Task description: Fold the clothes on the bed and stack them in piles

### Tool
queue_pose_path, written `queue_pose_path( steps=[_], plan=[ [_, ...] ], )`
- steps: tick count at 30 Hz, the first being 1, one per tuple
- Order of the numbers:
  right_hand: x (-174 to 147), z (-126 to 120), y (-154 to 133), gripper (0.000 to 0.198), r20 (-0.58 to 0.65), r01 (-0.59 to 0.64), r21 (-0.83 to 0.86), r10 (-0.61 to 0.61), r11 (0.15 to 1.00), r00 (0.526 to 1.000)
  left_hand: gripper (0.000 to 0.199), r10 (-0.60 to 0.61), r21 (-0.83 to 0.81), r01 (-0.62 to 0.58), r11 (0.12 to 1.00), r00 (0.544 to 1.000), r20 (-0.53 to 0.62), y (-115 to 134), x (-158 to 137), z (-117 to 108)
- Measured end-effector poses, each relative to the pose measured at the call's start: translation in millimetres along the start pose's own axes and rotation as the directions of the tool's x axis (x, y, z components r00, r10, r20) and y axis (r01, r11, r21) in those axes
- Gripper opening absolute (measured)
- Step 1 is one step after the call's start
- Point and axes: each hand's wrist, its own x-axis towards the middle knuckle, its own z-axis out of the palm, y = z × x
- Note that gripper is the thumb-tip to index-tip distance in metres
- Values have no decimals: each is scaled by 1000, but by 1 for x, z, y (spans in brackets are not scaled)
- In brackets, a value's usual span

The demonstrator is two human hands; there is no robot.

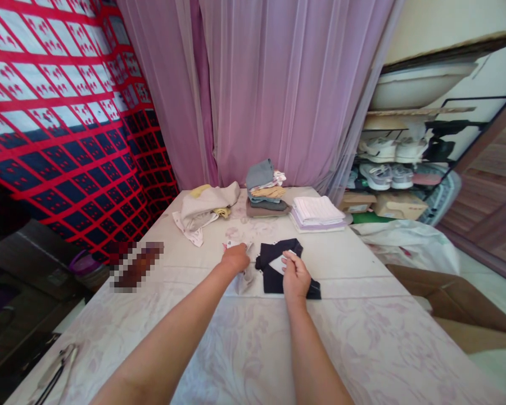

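Note:
My left hand point(236, 257) is closed on a crumpled light garment with a small print point(245, 281), which hangs down onto the table. Close by on the right lies a dark navy garment point(274, 283), spread on the cloth. Over it my right hand point(296, 277) pinches a flat white piece point(277, 263) between thumb and fingers. Whether this piece is loose or part of the navy garment, I cannot tell. The right palm partly covers the navy garment.
A pale floral cloth covers the table point(362, 349). At its back are a loose clothes heap point(208, 205), a folded clothes stack point(267, 205) and folded white and lilac cloths point(318, 214). Left lies a blurred-out item point(137, 267). Right stand a shoe rack point(405, 132) and an open carton point(459, 298).

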Motion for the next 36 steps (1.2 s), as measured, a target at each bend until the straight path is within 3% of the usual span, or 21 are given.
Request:
queue_pose_path(
  steps=[5,8,11,15,19,23,27,29,33,36],
  plan=[
    [-1,4,2,35,-12,47,57,-46,997,999,44,30,-48,-29,998,999,23,10,4,13],
    [-3,4,2,32,-11,100,12,-100,995,995,42,68,-143,-60,988,996,55,3,9,15],
    [-4,4,0,32,-2,150,-35,-150,988,989,34,91,-223,-90,971,996,-5,-19,17,6],
    [-7,5,-4,30,34,270,-149,-268,951,963,36,5,-248,-52,967,983,-186,-63,30,-8],
    [-14,7,-16,30,160,500,-287,-474,817,866,34,-6,-281,-46,959,984,-180,-89,41,-7],
    [-36,15,-37,26,339,677,-292,-589,675,734,33,71,-321,-109,941,989,-128,-93,54,1],
    [-67,28,-52,17,622,761,-235,-507,605,596,16,115,-327,-134,935,990,-76,-90,66,3],
    [-79,33,-53,20,715,758,-240,-418,607,560,11,123,-328,-130,936,992,-42,-89,70,-1],
    [-90,36,-50,52,765,731,-299,-304,613,568,19,147,-354,-108,929,985,85,-88,74,-15],
    [-93,37,-49,60,760,717,-334,-276,612,589,25,162,-397,-80,914,971,177,-86,75,-23]
  ],
)
